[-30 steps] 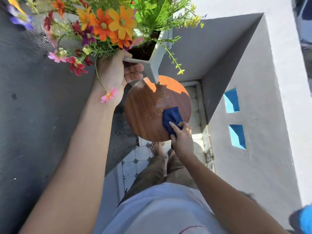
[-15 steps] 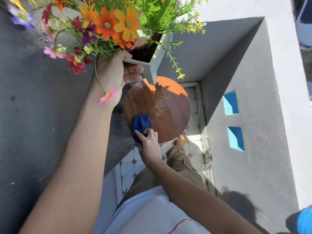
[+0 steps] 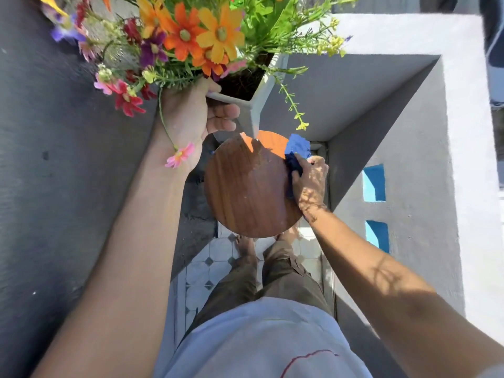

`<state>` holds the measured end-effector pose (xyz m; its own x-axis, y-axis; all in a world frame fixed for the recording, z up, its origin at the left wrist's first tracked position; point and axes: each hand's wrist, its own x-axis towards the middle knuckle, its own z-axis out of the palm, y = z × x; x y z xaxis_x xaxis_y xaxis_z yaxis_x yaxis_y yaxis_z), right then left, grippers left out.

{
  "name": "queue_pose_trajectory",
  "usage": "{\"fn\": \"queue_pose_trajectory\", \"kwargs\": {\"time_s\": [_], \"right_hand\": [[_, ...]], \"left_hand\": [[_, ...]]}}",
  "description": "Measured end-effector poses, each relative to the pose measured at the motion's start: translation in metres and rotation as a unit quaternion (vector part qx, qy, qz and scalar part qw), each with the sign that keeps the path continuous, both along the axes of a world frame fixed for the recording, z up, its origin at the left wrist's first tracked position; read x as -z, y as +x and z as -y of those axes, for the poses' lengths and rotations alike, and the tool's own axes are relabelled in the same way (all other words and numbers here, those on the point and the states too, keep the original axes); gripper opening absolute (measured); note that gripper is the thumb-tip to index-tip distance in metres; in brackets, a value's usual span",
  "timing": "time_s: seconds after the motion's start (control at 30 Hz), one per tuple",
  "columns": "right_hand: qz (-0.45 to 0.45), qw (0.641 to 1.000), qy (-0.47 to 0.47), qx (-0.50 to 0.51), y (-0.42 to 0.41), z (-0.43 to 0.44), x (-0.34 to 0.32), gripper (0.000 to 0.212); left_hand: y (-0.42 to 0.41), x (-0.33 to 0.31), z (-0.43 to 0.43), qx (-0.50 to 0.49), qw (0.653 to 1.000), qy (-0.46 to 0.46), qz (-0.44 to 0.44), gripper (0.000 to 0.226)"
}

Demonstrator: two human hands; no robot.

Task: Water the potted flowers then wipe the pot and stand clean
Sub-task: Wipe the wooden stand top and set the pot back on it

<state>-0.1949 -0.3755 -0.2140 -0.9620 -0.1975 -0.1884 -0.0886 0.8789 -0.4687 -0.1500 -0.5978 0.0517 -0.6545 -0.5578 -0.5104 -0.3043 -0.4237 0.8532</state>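
Your left hand [image 3: 191,124] is wrapped around the rim of the pale square pot [image 3: 255,106], thumb over the top edge and fingers [image 3: 223,115] curled under it, so the pot is lifted and tilted clear of the round wooden stand [image 3: 245,186], with one lower corner pointing down at the stand's far edge. The flowers [image 3: 191,36], orange, red, purple, pink and yellow among green stems, spill out over your wrist, and one pink bloom [image 3: 180,156] dangles on a thin stem against your forearm. Your right hand [image 3: 309,181] is closed on a bunched dark blue cloth [image 3: 297,151], pressing it against the far right edge of the stand top; part of the cloth sticks up above your fingers in the sunlight. The stand's surface is mostly in shade, with a bright orange sunlit strip along its far edge and a few pale specks and smears towards the centre. Below the stand you can see your bare feet [image 3: 245,246] on the patterned tiled floor [image 3: 212,268]. A dark wall [image 3: 54,186] stands to your left, and a grey ledge [image 3: 354,85] with a white wall pierced by blue openings [image 3: 375,184] runs to your right
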Motion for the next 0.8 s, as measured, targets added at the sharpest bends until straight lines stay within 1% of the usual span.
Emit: {"fn": "queue_pose_trajectory", "kwargs": {"time_s": [0.1, 0.17, 0.23, 0.3, 0.37, 0.4, 0.43, 0.5, 0.57, 0.63, 0.7, 0.8], "right_hand": [[0.014, 0.999, -0.007, -0.028, 0.018, 0.029, -0.008, 0.051], [0.028, 0.993, -0.026, -0.116, 0.056, 0.052, -0.01, 0.051], [0.04, 0.971, -0.034, -0.232, 0.098, 0.072, -0.011, 0.05], [0.058, 0.936, -0.034, -0.346, 0.13, 0.087, -0.014, 0.049], [0.064, 0.907, -0.024, -0.417, 0.135, 0.09, -0.012, 0.049], [0.055, 0.902, -0.026, -0.427, 0.127, 0.089, -0.012, 0.048], [0.043, 0.904, -0.031, -0.424, 0.115, 0.085, -0.011, 0.046], [0.023, 0.923, -0.033, -0.383, 0.08, 0.078, -0.008, 0.045], [0.013, 0.956, -0.024, -0.293, 0.034, 0.07, -0.005, 0.047], [0.005, 0.981, -0.006, -0.195, -0.016, 0.06, 0.0, 0.046], [0.003, 0.991, 0.007, -0.131, -0.051, 0.052, 0.006, 0.047], [0.012, 0.994, 0.021, -0.103, -0.055, 0.063, 0.003, 0.049]], "left_hand": [[-0.002, -0.006, -0.001, 0.001, 1.0, -0.001, -0.004, 0.025], [-0.002, -0.008, 0.0, -0.004, 1.0, -0.004, -0.004, 0.025], [-0.001, -0.009, 0.001, -0.005, 1.0, -0.008, -0.001, 0.026], [0.001, -0.009, 0.002, -0.007, 1.0, -0.009, 0.007, 0.028], [0.002, -0.009, 0.004, -0.011, 1.0, -0.005, 0.013, 0.028], [0.002, -0.009, 0.004, -0.012, 1.0, -0.003, 0.015, 0.028], [0.002, -0.01, 0.004, -0.014, 1.0, -0.001, 0.015, 0.028], [0.002, -0.011, 0.004, -0.017, 1.0, 0.001, 0.015, 0.027], [0.003, -0.013, 0.004, -0.02, 1.0, -0.006, 0.015, 0.025], [0.002, -0.015, 0.004, -0.019, 1.0, -0.016, 0.014, 0.024], [0.002, -0.018, 0.003, -0.018, 1.0, -0.023, 0.013, 0.025], [0.001, -0.022, 0.005, -0.021, 0.999, -0.024, 0.011, 0.025]]}}
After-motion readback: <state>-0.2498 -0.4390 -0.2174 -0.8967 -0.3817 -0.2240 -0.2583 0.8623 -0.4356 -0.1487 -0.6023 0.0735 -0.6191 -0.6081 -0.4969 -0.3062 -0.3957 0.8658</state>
